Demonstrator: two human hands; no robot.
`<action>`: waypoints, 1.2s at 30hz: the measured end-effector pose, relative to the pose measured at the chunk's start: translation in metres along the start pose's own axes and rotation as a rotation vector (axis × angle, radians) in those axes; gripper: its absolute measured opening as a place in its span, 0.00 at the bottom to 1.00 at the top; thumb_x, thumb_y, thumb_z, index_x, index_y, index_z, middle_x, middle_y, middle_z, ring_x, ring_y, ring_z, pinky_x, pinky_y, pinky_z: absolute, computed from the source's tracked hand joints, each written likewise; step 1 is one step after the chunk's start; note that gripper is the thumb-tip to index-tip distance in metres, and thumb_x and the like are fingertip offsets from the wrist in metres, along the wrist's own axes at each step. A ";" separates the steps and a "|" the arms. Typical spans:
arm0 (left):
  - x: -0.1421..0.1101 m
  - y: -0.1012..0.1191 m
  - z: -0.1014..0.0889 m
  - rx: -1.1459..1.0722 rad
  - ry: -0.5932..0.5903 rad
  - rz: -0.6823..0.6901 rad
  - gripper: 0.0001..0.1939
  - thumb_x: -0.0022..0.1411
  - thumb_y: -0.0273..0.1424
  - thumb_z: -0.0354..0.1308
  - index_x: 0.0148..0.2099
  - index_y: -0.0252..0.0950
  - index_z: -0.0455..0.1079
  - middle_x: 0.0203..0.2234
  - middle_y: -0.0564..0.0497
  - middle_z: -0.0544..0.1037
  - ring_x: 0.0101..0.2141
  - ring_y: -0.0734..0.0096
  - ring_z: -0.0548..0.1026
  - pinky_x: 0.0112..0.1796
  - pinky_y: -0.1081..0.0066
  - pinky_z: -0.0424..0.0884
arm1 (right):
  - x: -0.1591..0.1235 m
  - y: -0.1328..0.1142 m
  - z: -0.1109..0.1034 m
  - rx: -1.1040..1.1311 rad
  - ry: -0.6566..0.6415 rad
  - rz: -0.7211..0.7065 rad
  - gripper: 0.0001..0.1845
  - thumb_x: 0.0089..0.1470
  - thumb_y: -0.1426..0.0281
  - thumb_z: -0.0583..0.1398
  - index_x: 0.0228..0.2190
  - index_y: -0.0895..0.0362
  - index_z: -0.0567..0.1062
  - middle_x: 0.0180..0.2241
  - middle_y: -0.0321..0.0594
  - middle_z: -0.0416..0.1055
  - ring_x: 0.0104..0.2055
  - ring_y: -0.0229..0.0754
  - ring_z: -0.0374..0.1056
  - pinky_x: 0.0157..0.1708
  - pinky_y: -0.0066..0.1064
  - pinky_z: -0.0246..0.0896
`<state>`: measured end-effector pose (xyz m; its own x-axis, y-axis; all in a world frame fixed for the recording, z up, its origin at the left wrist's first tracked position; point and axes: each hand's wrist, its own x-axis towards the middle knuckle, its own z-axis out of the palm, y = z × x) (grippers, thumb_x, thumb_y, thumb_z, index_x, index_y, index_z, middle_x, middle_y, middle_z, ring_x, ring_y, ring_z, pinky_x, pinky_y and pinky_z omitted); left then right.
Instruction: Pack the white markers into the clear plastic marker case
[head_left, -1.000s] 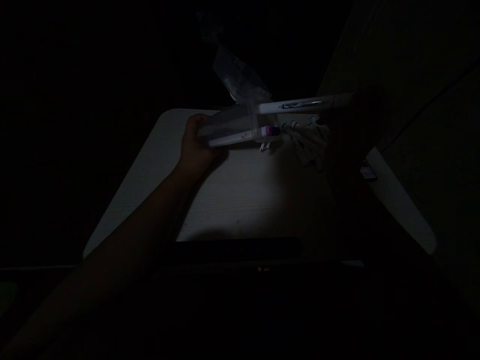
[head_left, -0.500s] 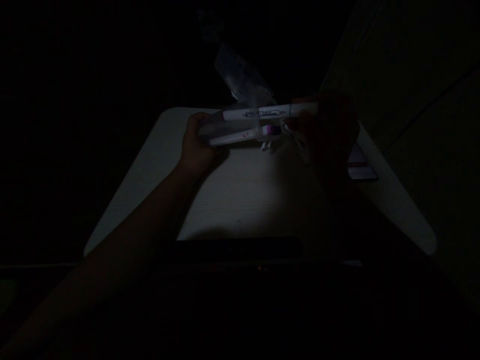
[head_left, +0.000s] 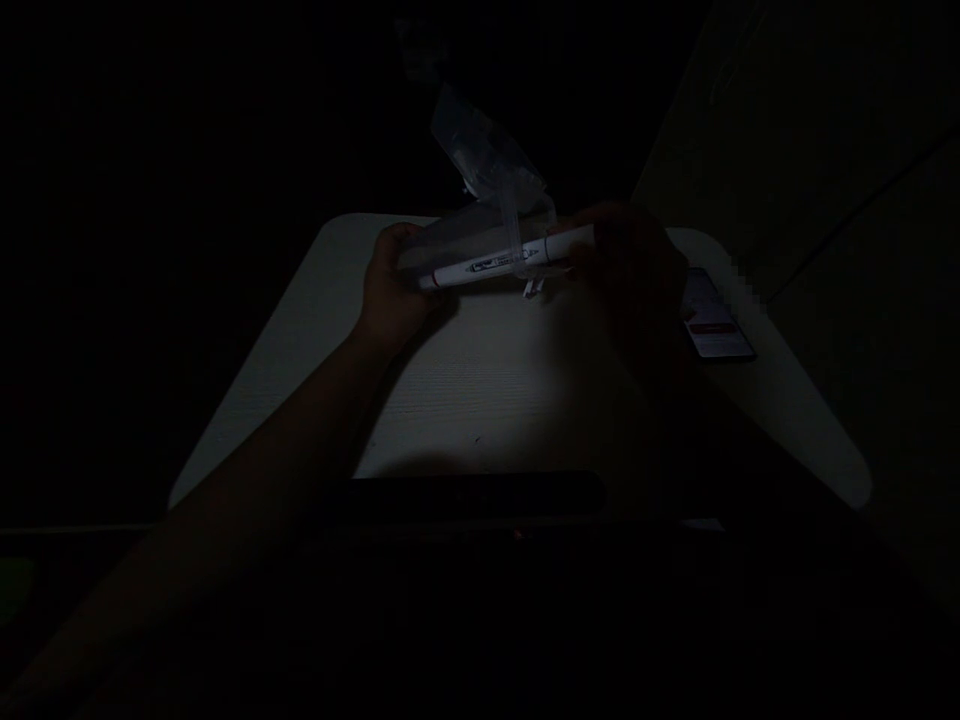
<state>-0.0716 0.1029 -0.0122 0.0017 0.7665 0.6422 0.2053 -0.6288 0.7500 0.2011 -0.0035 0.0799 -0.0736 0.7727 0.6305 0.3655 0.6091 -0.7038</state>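
Observation:
The scene is very dark. A clear plastic pouch (head_left: 461, 228) with a flap raised at the back is gripped at its left end by my left hand (head_left: 391, 300). One white marker pen (head_left: 491, 266) with printing on its barrel lies mostly inside the pouch, slanting up to the right. Its right end sticks out past the pouch's opening, where the fingers of my right hand (head_left: 634, 265) are closed on it. The right hand is in deep shadow. Whatever lies behind the marker in the pouch is hidden.
A phone with a lit screen (head_left: 716, 325) lies on the right of the pale wood-grain table (head_left: 457, 390). Along the near edge runs a dark bar (head_left: 480, 494). Beyond the table on the right, a thin cable (head_left: 847, 225) crosses the floor.
The marker in my right hand has moved left and down, deeper into the pouch, and covers the purple-ended pen seen before. My left hand has stayed put. More of the phone shows.

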 end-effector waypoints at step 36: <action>-0.001 0.011 0.002 0.052 0.009 -0.049 0.50 0.28 0.40 0.83 0.51 0.38 0.61 0.41 0.50 0.74 0.38 0.64 0.75 0.43 0.56 0.79 | -0.004 0.008 0.017 -0.553 -0.202 -0.293 0.28 0.70 0.63 0.44 0.62 0.57 0.70 0.59 0.47 0.73 0.62 0.48 0.67 0.64 0.47 0.64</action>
<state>-0.0672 0.0955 -0.0045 -0.0182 0.7952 0.6061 0.2556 -0.5823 0.7717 0.1883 0.0016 0.0659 -0.3953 0.6401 0.6588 0.7229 0.6593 -0.2068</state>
